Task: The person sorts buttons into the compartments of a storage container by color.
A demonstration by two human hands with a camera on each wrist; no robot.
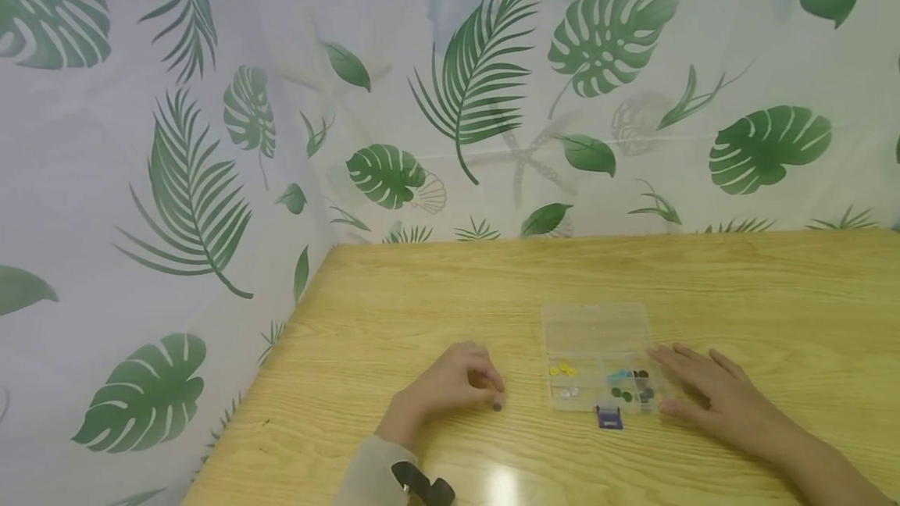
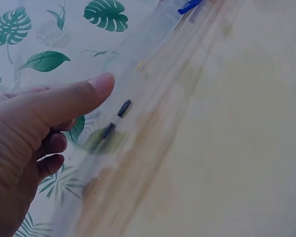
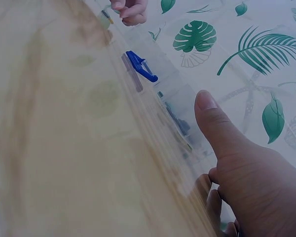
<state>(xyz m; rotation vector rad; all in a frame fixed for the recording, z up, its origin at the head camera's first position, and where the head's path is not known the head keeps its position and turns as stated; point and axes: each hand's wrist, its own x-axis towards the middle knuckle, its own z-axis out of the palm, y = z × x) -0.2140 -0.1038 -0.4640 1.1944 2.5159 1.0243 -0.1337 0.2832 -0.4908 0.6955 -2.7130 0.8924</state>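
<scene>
My left hand [image 1: 457, 381] hovers low over the table with loosely bent fingers and an outstretched thumb. Close by its thumb lies a small dark disc [image 1: 497, 407]. Two dark discs [image 2: 124, 107] show beside each other in the left wrist view, apart from the thumb. A clear divided plastic box [image 1: 587, 402] stands between the hands, lid [image 1: 596, 326] folded back and blue-purple latch [image 1: 609, 418] at the front. With fingers spread, my right hand [image 1: 717, 397] rests at the box's right side, fingertips at its edge.
Separate compartments hold small yellow rings [image 1: 564, 369], clear pieces [image 1: 569, 393], light-blue pieces [image 1: 619, 374], green discs [image 1: 622, 394] and dark pieces [image 1: 641, 374]. The wood-grain table [image 1: 422, 295] meets a leaf-patterned cloth [image 1: 394, 100] at the back and left.
</scene>
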